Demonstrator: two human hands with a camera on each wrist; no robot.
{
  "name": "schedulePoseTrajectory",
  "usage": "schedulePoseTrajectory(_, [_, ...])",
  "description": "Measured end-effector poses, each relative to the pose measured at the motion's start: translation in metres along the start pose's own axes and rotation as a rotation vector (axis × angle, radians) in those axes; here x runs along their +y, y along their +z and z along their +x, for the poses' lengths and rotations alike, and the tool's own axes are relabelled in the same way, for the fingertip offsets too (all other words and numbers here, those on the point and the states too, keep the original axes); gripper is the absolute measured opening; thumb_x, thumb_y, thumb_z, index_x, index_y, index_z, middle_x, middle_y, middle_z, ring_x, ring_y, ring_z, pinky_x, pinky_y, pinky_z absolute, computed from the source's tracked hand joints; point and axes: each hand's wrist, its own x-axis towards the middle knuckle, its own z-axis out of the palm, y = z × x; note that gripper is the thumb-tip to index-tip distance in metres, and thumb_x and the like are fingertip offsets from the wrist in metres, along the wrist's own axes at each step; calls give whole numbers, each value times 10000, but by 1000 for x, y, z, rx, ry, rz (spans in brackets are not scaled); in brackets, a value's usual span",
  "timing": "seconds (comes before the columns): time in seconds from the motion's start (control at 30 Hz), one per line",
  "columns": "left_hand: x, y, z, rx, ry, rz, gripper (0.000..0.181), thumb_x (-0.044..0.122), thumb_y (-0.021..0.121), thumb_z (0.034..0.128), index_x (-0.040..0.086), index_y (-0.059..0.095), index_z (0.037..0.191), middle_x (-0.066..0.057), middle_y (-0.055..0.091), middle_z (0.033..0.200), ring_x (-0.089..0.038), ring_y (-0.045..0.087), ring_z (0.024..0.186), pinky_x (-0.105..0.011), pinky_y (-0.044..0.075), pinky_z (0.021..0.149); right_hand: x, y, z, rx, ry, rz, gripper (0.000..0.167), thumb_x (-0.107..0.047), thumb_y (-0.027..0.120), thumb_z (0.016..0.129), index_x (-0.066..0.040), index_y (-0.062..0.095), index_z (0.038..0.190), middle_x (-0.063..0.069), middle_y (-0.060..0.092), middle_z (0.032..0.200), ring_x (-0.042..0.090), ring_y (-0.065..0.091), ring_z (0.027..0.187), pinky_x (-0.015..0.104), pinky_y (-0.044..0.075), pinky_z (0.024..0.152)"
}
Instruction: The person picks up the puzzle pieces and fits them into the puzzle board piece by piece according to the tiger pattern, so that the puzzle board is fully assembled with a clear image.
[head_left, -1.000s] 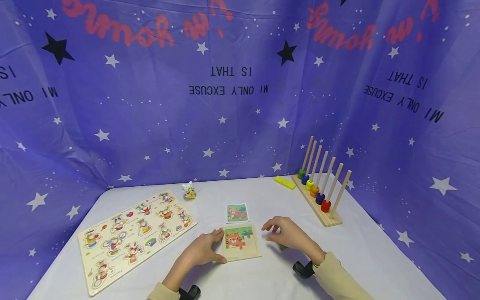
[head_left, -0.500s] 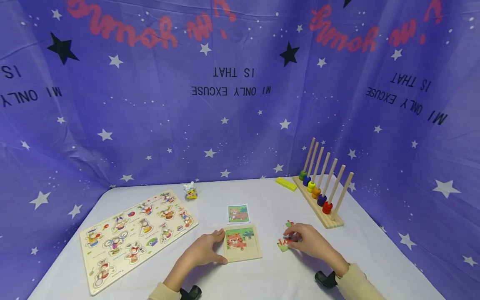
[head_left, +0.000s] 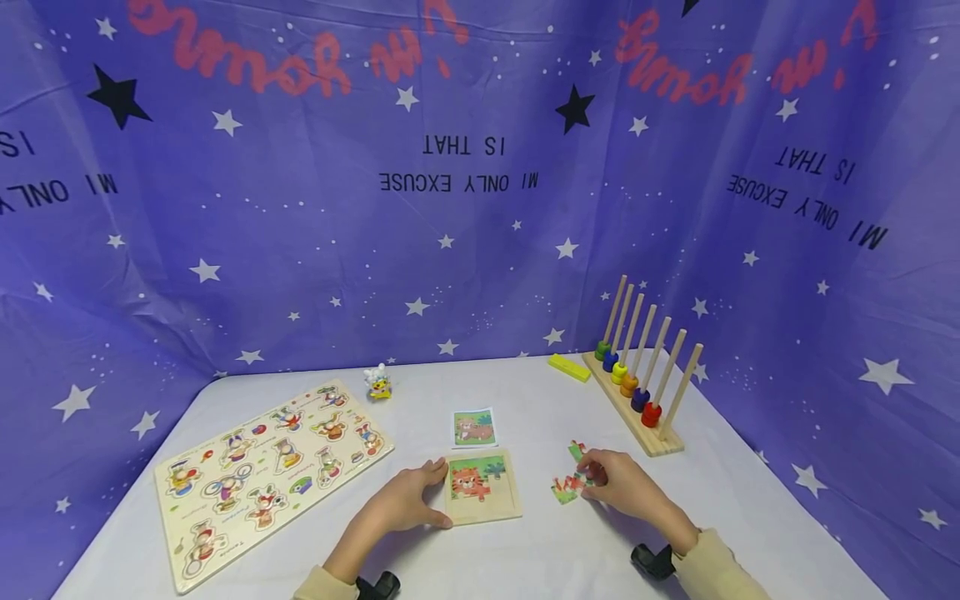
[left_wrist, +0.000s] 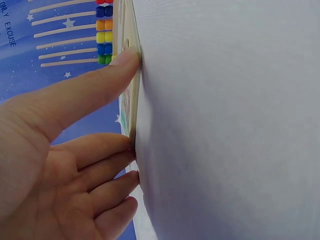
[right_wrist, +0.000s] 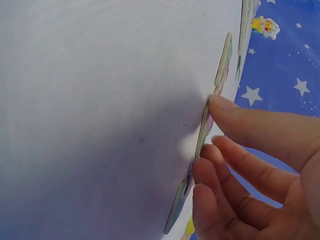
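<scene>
A square wooden puzzle tray [head_left: 504,503] lies mid-table, with tiger-face and green pieces filling its left and upper parts. Thumb and fingers of the left hand [head_left: 401,500] grip the tray's left side; the left wrist view shows them on its edge [left_wrist: 133,100]. Above the tray lies a small picture card [head_left: 474,428]. To the right, the right hand [head_left: 626,490] has its thumb and fingertips on loose puzzle pieces [head_left: 564,491], partly covering them. In the right wrist view, the thumb and curled fingers of the right hand [right_wrist: 250,165] pinch a thin piece [right_wrist: 202,131].
A large picture board [head_left: 255,475] lies at the left. A small white and yellow figurine [head_left: 378,382] stands behind it. At the back right are a yellow block [head_left: 569,367] and a wooden rack of pegs with coloured beads [head_left: 637,408].
The right hand has moved right from beside the tray onto the loose pieces, which came into view. The left hand remains on the tray.
</scene>
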Motion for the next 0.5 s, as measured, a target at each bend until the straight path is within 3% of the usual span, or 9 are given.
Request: schedulePoseTrajectory(0.5, [-3,0,1,-7,1,8,873,327,841,687,-58,469,1376,-212,377,1482,-448,334,1348,-585,282,1088,-2,2,0,35,-14,40,265,-56,819,738,-111,644,929,-33,598,782,69,517,666,219,465,547])
